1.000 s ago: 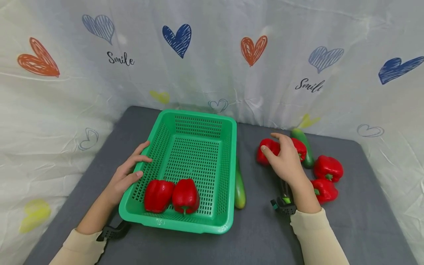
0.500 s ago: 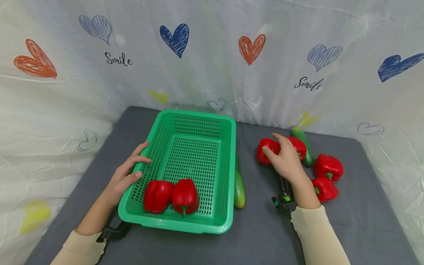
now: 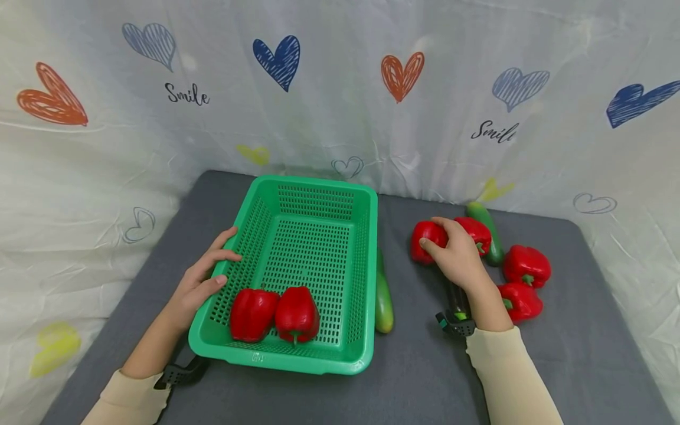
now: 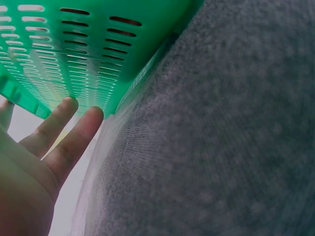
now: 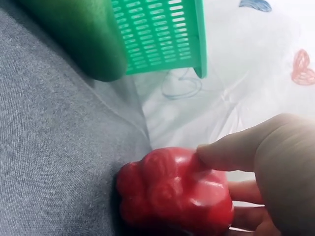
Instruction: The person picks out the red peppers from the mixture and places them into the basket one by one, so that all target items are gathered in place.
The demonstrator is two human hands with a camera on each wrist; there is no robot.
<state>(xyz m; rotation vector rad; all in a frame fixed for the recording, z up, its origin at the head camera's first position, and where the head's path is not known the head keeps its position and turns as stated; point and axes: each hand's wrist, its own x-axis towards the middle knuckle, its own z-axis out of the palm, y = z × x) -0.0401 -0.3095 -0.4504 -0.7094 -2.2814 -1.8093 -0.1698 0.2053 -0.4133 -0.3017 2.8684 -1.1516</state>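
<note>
My right hand [image 3: 455,251] grips a red bell pepper [image 3: 425,242] right of the basket. In the right wrist view the thumb presses one side of this bell pepper [image 5: 177,191] while fingers reach behind it, close to the cloth. At the green plastic basket [image 3: 361,354], my left hand [image 3: 199,286] rests on the left rim, thumb and one finger over it. The left wrist view shows two straight fingers [image 4: 78,135] beside the basket's slotted outer wall [image 4: 74,49]. Two red bell peppers, a left one [image 3: 254,314] and a right one [image 3: 297,314], lie inside at the near end.
A cucumber [image 3: 383,301] lies along the basket's right side. Behind my right hand are another red pepper [image 3: 475,233] and a second cucumber [image 3: 486,233]. Two more peppers [image 3: 526,265] sit further right. A dark eggplant [image 3: 457,298] lies below the right hand.
My right hand has lowered slightly and closed its thumb and fingers onto the red bell pepper. The left hand and basket have stayed put.
</note>
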